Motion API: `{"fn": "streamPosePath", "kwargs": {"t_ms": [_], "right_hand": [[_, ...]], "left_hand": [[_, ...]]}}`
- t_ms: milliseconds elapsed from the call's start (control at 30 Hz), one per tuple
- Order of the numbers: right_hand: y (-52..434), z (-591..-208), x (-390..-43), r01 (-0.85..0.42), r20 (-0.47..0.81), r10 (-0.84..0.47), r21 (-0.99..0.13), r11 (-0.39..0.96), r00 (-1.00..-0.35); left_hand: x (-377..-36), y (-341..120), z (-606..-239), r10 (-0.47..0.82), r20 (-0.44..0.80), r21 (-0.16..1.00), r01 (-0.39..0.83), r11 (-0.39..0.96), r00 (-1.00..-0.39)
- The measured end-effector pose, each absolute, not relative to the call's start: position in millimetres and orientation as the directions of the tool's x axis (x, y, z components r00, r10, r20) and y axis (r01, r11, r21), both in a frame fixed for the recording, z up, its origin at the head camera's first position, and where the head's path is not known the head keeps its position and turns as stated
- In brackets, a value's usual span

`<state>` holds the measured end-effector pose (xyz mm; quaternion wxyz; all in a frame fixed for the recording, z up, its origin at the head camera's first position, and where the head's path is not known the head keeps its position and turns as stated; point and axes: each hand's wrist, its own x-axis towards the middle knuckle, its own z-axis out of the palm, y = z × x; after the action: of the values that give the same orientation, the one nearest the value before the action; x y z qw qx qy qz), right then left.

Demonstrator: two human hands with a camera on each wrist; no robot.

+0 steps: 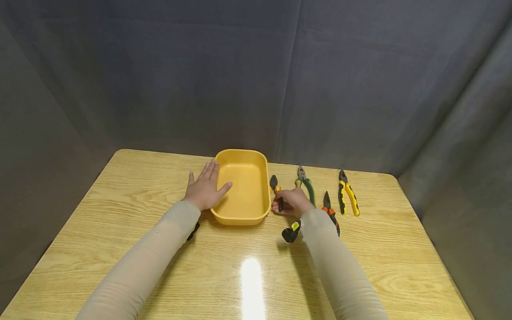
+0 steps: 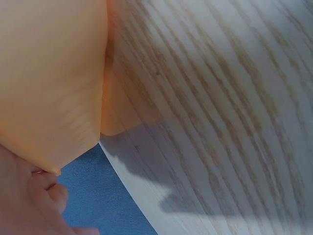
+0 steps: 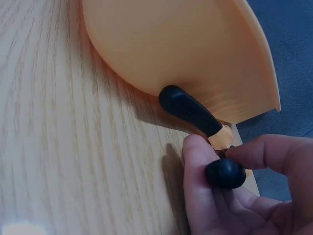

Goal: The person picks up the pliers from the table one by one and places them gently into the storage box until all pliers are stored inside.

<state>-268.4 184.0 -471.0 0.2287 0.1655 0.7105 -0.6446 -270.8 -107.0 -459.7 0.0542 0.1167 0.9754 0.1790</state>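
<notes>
A yellow plastic bin (image 1: 241, 189) stands on the table near its far edge. My left hand (image 1: 203, 189) rests on the bin's left rim, fingers straight and thumb over the inside. Just right of the bin, my right hand (image 1: 293, 201) pinches small pliers (image 1: 274, 181) with black and orange handles, jaws pointing away from me. In the right wrist view, one black handle (image 3: 190, 110) overlaps the bin's wall, while the other handle's rounded end (image 3: 226, 173) lies between thumb and fingers.
Right of the bin lie green-handled pliers (image 1: 310, 192), red-and-black long-nose pliers (image 1: 327, 202) partly behind the right forearm, and yellow-and-black pliers (image 1: 352, 198). A dark curtain (image 1: 200, 89) hangs behind the wooden table (image 1: 140, 191).
</notes>
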Motion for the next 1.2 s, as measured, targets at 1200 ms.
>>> {"fn": "streamPosePath", "kwargs": {"t_ms": [1200], "right_hand": [[182.8,-494.5,-263.2,0.366,-0.366,0.004,-0.930,0.026,-0.931]], "left_hand": [[-268.5,-105.0,-456.0,0.244,-0.068,0.379,0.201,0.903,-0.967]]}}
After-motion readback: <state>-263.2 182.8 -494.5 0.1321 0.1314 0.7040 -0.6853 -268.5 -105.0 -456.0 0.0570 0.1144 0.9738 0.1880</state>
